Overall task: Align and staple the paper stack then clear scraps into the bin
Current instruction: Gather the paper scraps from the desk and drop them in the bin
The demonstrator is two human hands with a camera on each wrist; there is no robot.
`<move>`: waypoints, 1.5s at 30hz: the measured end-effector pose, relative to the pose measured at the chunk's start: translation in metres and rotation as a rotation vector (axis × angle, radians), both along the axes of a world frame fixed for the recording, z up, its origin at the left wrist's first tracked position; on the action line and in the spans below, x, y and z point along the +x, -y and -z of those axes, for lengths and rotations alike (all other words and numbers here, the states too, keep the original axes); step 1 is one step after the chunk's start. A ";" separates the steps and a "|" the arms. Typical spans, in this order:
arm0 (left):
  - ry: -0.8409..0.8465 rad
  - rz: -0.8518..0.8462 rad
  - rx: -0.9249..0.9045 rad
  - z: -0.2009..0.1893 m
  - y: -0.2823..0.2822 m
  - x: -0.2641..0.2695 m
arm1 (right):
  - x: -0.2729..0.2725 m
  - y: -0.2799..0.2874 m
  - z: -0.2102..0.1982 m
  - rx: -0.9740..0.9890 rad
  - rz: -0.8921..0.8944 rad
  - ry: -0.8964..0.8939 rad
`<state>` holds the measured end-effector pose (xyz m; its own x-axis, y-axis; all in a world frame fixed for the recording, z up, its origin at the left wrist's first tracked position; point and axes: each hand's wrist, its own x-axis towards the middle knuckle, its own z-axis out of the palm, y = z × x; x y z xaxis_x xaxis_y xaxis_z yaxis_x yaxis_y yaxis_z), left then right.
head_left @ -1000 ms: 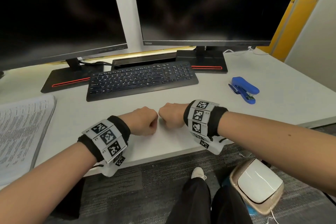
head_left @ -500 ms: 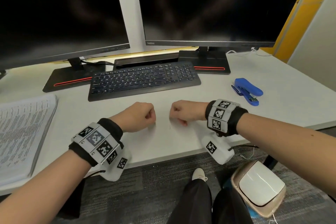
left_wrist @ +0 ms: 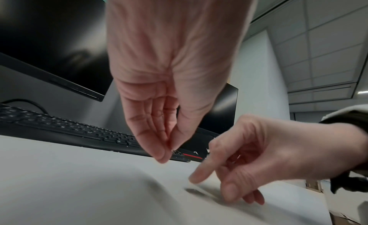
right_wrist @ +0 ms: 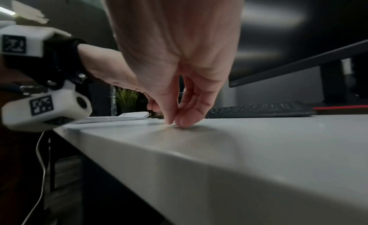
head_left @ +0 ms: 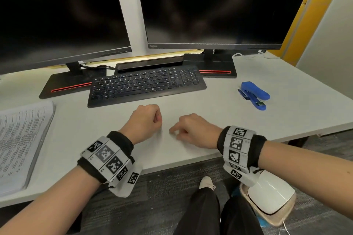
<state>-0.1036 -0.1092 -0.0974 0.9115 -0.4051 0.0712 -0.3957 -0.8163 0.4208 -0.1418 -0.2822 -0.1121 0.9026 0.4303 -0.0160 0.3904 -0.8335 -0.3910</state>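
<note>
my feet and the bin (head_left: pixel 271 199) with its white lid were nearest, on the floor under the counter (head_left: pixel 286 120) edge, below my right wrist. above it my right hand (head_left: pixel 193 129) was low on the counter, fingers (right_wrist: pixel 185 118) bent with the tips close together and touching the surface, as if i picked at some very small scrap; i could not tell if anything was between them. my left hand (head_left: pixel 145 120) was just beside it, lifted a little, its fingers (left_wrist: pixel 159 152) curled and pinched together at the tips. maybe a tiny piece was held there, but it was too small to see clearly.

the paper stack (head_left: pixel 21 143) lay far at my left, well apart from both hands. the blue stapler (head_left: pixel 255 94) lay at the right, further back, also untouched. behind were the keyboard (head_left: pixel 145 85) and two dark monitors (head_left: pixel 210 5).

i think the risk was this: a scrap so small could slip from my pinch and fall on the dark carpet, where it is hard to find. also the bin lid looked closed, so a carrying hand could not drop anything in.
</note>
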 end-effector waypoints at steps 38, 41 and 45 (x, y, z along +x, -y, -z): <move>-0.093 0.053 -0.018 0.013 0.022 -0.004 | 0.007 0.044 -0.026 0.882 0.540 -0.490; -0.037 0.129 0.096 0.009 0.036 -0.003 | -0.005 0.061 -0.028 0.971 0.586 -0.537; -0.028 0.198 0.226 0.000 0.050 0.004 | -0.024 0.071 -0.023 0.964 0.566 -0.531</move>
